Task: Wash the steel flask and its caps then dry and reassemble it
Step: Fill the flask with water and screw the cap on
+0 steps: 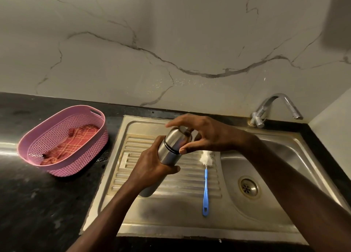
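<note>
The steel flask is held tilted above the ribbed draining board. My left hand wraps around its body from below and hides its lower half. My right hand reaches in from the right, fingers curled over the flask's steel outer cap, thumb pressed against the cap's lower rim. The cap sits on the flask, with a dark ring where they meet. No other cap shows.
A bottle brush with a blue handle and white bristles lies on the draining board. The sink basin with its drain is at the right, the tap behind it. A pink basket holding a red checked cloth stands on the black counter at the left.
</note>
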